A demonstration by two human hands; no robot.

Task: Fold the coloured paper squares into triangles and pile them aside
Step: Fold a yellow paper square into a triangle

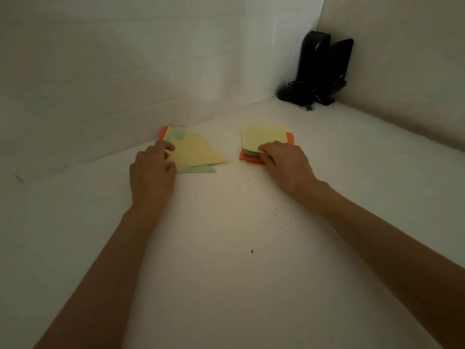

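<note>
**Hands on both paper piles**

The left hand [152, 172] lies with curled fingers on the left edge of the yellow triangle [196, 152], which tops the folded pile [201, 169] by the wall. Whether it pinches or presses cannot be told. The triangle's sharp tip points right, toward the square stack [251, 159]. There the right hand [284, 159] pinches the top yellow square [264, 137] by its near edge.

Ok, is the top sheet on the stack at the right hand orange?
No, the top sheet at the right hand is yellow; orange sheets show only beneath it.
</note>
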